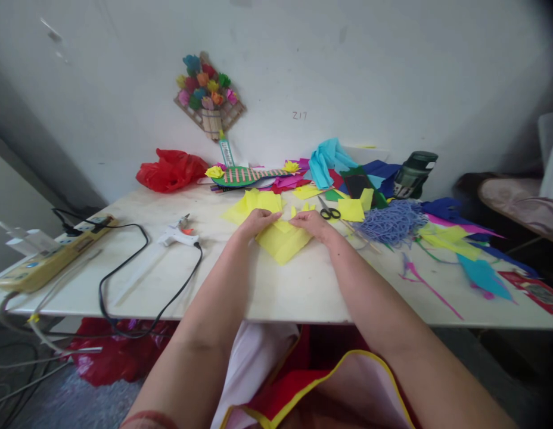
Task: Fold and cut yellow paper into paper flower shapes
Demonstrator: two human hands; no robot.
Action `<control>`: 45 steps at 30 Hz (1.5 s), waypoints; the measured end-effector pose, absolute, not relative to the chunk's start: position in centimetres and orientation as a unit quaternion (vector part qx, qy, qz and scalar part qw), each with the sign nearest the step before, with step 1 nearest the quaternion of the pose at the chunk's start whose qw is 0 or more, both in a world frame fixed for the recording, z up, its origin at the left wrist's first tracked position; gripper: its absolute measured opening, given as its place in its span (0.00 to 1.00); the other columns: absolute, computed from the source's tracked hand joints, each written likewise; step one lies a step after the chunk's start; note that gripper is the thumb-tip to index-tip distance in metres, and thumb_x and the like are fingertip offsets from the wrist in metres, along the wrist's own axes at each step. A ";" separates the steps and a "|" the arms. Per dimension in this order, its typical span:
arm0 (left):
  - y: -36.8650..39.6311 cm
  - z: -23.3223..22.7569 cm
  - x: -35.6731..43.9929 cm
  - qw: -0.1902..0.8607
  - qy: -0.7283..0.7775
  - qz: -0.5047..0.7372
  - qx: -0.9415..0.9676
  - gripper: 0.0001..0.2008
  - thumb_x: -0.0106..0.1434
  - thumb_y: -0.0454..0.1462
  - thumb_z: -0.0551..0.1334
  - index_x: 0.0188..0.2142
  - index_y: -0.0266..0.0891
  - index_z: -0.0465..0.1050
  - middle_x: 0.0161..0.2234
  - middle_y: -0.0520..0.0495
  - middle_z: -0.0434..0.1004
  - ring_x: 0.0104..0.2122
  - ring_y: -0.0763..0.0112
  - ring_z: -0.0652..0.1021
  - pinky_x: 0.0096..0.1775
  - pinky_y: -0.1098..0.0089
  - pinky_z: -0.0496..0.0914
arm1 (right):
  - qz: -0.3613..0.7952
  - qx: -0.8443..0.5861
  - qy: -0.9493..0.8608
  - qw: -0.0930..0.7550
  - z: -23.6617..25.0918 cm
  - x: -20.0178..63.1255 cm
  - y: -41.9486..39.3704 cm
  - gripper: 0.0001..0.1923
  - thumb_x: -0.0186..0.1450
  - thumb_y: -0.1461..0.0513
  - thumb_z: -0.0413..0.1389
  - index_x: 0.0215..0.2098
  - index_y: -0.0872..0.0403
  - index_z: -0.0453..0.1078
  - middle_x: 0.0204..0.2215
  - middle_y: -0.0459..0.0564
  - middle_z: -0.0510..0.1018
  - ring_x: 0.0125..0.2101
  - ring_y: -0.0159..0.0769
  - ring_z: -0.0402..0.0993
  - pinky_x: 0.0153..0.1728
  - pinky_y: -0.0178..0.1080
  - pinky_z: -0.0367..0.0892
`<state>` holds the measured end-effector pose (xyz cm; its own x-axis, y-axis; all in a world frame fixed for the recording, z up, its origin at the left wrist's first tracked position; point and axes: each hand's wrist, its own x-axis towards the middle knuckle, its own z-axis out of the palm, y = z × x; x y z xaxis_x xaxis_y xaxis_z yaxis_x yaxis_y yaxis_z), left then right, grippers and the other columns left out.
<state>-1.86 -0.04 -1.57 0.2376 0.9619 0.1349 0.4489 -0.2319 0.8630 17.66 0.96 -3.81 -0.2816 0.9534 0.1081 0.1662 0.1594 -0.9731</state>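
Note:
A sheet of yellow crepe paper (283, 245) is stretched between my two hands above the table. My left hand (258, 221) pinches its upper left edge, and my right hand (313, 224) pinches the upper right. More yellow paper (243, 205) lies flat just behind my left hand. Small cut yellow pieces (305, 207) rest behind my right hand. Black-handled scissors (329, 210) lie close to my right hand, on its far right side. Yellow paper squares (351, 208) sit beyond the scissors.
On the left lie a white glue gun (176, 235) with its black cord and a power strip (57, 256). A red plastic bag (169, 171) stands behind. To the right are shredded purple paper (390, 223) and a dark bottle (414, 174). Paper flowers (205, 86) hang on the wall.

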 end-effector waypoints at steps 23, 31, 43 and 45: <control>0.9 -2.3 -1.3 0.315 0.489 0.275 0.765 0.19 0.41 0.50 0.62 0.19 0.35 0.65 0.16 0.55 0.58 0.18 0.80 0.58 0.19 0.75 0.50 | 0.448 -0.429 -0.672 0.405 -4.1 17.3 1.2 0.13 0.46 0.56 0.58 0.24 0.58 0.71 0.18 0.43 0.71 0.21 0.28 0.64 0.24 0.32 0.58; 0.4 -2.1 -1.2 0.341 0.460 0.308 0.760 0.18 0.43 0.48 0.62 0.16 0.36 0.61 0.14 0.56 0.54 0.16 0.81 0.55 0.19 0.75 0.48 | 0.517 -0.397 -0.622 0.433 -4.1 17.1 1.1 0.15 0.49 0.54 0.58 0.30 0.56 0.72 0.23 0.45 0.74 0.24 0.31 0.69 0.27 0.34 0.63; 1.0 -3.1 0.2 0.453 0.465 0.494 0.579 0.14 0.45 0.45 0.62 0.24 0.37 0.63 0.19 0.55 0.65 0.19 0.78 0.67 0.21 0.76 0.59 | 0.550 -0.437 -0.538 0.466 -3.7 16.6 0.9 0.09 0.49 0.59 0.59 0.26 0.57 0.68 0.17 0.45 0.73 0.18 0.31 0.69 0.17 0.33 0.64; 1.1 -3.1 -0.1 0.471 0.456 0.480 0.582 0.14 0.44 0.45 0.62 0.25 0.37 0.64 0.21 0.54 0.67 0.20 0.77 0.68 0.22 0.76 0.61 | 0.522 -0.461 -0.541 0.471 -3.8 16.4 1.0 0.09 0.48 0.60 0.60 0.24 0.56 0.68 0.16 0.44 0.72 0.18 0.31 0.68 0.17 0.32 0.64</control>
<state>-0.07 1.05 -3.14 0.1229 0.9839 0.1297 0.0781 -0.1399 0.9871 16.42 0.96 -3.84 -0.1300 0.9911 0.0291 0.0075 0.0303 -0.9995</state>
